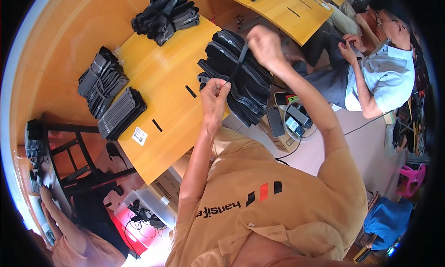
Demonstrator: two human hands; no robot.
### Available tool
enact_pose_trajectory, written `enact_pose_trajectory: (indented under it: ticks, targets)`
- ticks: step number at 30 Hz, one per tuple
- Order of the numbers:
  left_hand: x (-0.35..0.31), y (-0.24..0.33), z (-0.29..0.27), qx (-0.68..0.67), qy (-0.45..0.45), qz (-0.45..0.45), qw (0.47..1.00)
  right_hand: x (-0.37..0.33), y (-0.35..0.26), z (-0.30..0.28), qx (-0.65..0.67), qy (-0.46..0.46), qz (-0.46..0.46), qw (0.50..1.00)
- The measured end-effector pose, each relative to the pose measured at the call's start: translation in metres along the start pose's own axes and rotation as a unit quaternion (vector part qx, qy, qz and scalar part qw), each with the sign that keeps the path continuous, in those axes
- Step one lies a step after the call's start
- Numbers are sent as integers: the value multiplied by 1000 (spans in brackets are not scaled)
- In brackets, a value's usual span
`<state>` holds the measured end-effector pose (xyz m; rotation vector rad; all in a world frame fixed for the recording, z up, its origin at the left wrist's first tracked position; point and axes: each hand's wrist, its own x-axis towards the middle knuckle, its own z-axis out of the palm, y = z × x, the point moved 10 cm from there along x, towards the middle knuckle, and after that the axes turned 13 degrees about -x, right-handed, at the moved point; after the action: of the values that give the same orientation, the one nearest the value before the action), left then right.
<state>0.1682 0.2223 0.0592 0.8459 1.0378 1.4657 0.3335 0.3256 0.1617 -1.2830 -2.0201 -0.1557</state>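
A thick stack of black and grey folded socks [227, 54] lies at the right edge of the yellow table. Across its top runs a dark fabric strip [238, 65]. At the near side of the stack, my left hand [215, 98] pinches the strip between thumb and fingers. My right hand [265, 45], smeared by motion, is curled beside the strip's far end, over the stack's right side. Its fingertips and whatever they may hold cannot be made out. The underside of the stack is hidden.
More sock bundles [166, 16] sit at the table's back, with a strapped bundle [99, 79] and a ribbed grey stack [123, 114] at its left. A clear round tub [300, 121] stands below right. A co-worker in a light shirt [380, 77] sits at right; another person [79, 234] is at lower left.
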Motion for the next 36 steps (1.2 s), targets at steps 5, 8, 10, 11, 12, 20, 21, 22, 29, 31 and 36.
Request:
enact_pose_trajectory:
  ticks: [5,8,10,11,12,20,21,22,29,31,36]
  targets:
    - [-5,-12,-18,0,3,22,1000,-2,176,23,294,21,436,850]
    - [-3,-13,-21,-3,23,10,1000,1,170,37,486,43,458,744]
    - [-1,-12,-24,8,34,1,999,19,131,36,602,28,426,675]
    - [1,-10,-22,8,30,5,1000,26,123,32,601,31,429,674]
    - [1,-8,-21,8,25,10,1000,40,106,32,612,-17,379,694]
    - [-8,-38,-70,-87,79,-10,993,145,158,-12,573,23,344,743]
    - [1,-52,-37,-162,36,-45,985,150,212,-75,598,63,324,731]
    - [4,-52,-31,-178,22,-43,983,163,183,-89,648,61,299,697]
    - [38,-77,-16,-214,52,-127,967,196,-66,-105,690,-81,122,709]
    - [49,-85,14,-231,37,-160,959,206,-63,-117,674,-51,119,727]
    - [57,-45,35,-369,-8,-185,911,227,-64,-113,678,-25,127,724]
